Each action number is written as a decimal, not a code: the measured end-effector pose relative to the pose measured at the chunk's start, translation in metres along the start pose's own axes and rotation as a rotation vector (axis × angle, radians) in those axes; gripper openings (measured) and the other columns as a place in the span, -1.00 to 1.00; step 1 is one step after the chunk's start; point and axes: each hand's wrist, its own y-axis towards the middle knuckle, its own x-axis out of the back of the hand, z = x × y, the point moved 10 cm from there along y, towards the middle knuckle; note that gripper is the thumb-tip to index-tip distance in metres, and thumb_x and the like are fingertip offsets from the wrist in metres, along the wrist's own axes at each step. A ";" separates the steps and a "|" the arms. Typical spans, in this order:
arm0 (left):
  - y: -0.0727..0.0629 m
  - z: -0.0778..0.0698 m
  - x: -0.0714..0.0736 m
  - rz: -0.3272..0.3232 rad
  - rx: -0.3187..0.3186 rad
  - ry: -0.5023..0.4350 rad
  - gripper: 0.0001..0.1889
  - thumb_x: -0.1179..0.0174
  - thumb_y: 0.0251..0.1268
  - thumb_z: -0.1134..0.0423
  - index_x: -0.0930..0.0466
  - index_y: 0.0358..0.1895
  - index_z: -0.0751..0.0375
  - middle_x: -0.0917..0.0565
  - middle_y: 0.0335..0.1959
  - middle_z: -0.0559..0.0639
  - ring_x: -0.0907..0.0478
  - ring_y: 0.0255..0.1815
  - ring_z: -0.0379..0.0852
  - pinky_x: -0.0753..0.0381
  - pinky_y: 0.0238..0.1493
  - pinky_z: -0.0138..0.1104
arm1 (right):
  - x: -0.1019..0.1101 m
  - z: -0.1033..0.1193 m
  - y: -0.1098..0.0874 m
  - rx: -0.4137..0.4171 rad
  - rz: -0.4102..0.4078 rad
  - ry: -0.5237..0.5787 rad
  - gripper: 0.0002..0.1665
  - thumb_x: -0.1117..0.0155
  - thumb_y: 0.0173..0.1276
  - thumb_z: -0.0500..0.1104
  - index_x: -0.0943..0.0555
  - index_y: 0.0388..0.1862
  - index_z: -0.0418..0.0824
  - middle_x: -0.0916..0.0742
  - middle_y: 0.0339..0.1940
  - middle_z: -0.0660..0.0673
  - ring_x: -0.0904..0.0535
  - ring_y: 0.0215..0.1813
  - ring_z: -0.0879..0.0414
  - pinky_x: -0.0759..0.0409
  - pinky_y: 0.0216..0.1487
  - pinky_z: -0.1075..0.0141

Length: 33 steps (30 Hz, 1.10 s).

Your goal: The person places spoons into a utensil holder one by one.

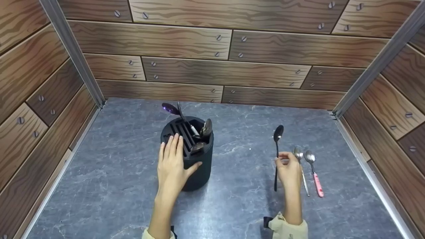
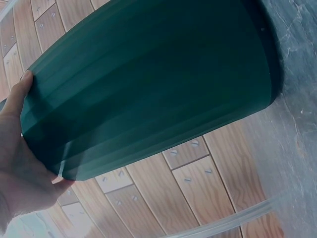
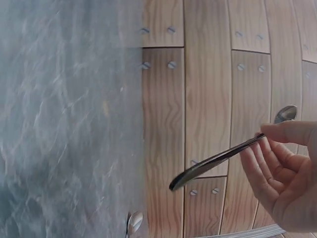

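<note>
The right hand (image 1: 289, 172) pinches a black spoon (image 1: 278, 134) by its handle, thumb against fingertips, its bowl pointing away from the person. In the right wrist view the handle's end shows apart from the tabletop, so the spoon is held up, well to the right of the dark holder (image 1: 204, 177). The left hand (image 1: 172, 166) lies on the holder's near left side, fingers straight over the slotted top and thumb spread along the wall — steadying it, most likely.

Further right of the holder, beyond the black spoon, a silver spoon (image 1: 298, 153) and a pink-handled spoon (image 1: 317, 184) lie on the marbled tabletop (image 1: 232, 202). Within the holder stand a purple-tinged spoon (image 1: 170, 108) at its far side, and two others with bowls at its right (image 1: 207, 127) and near right (image 1: 198, 146).

The step in hand looks like taking the black spoon across to the holder. The next move would call for swinging it left, turning it upright — handle down — and finding a free opening while the left hand braces the holder.
</note>
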 end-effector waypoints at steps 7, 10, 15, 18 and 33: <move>0.000 -0.001 0.000 -0.009 -0.007 0.004 0.01 -0.40 -0.27 -0.20 -0.31 0.23 0.47 -0.34 0.25 0.25 -0.18 0.30 0.12 0.06 0.34 -0.13 | 0.011 0.016 -0.011 0.027 -0.077 0.098 -0.83 -0.27 0.16 -0.36 -0.59 -0.24 -0.36 -0.68 -0.32 -0.21 -0.58 -0.30 -0.05 -0.43 -0.32 0.33; 0.000 -0.001 0.001 -0.014 -0.006 0.002 0.01 -0.41 -0.28 -0.20 -0.32 0.22 0.47 -0.34 0.25 0.25 -0.19 0.30 0.12 0.06 0.34 -0.13 | 0.015 0.019 -0.015 0.032 -0.116 0.128 -0.83 -0.28 0.16 -0.37 -0.58 -0.24 -0.36 -0.67 -0.32 -0.20 -0.57 -0.30 -0.01 -0.42 -0.35 0.42; 0.001 -0.001 0.000 -0.006 -0.002 0.001 0.01 -0.41 -0.27 -0.20 -0.32 0.22 0.47 -0.34 0.25 0.25 -0.18 0.30 0.12 0.06 0.34 -0.13 | 0.020 0.022 -0.022 0.038 -0.184 0.217 -0.84 -0.29 0.16 -0.38 -0.58 -0.24 -0.36 -0.66 -0.32 -0.18 -0.52 -0.34 0.18 -0.44 -0.37 0.52; 0.000 -0.001 0.000 0.004 0.000 0.005 0.01 -0.40 -0.26 -0.21 -0.32 0.23 0.47 -0.34 0.26 0.24 -0.17 0.31 0.12 0.07 0.34 -0.13 | 0.021 0.024 -0.025 0.057 -0.208 0.280 -0.83 -0.29 0.15 -0.39 -0.58 -0.25 -0.38 -0.66 -0.33 -0.19 -0.49 -0.36 0.29 -0.47 -0.39 0.55; 0.001 -0.002 0.001 -0.016 -0.008 -0.004 0.02 -0.41 -0.29 -0.20 -0.31 0.22 0.49 -0.34 0.25 0.26 -0.18 0.30 0.13 0.03 0.33 -0.11 | 0.039 0.070 -0.046 0.170 -0.238 0.498 -0.81 -0.20 0.12 -0.56 -0.48 -0.25 -0.62 -0.60 -0.33 -0.35 -0.52 -0.36 0.28 -0.51 -0.40 0.55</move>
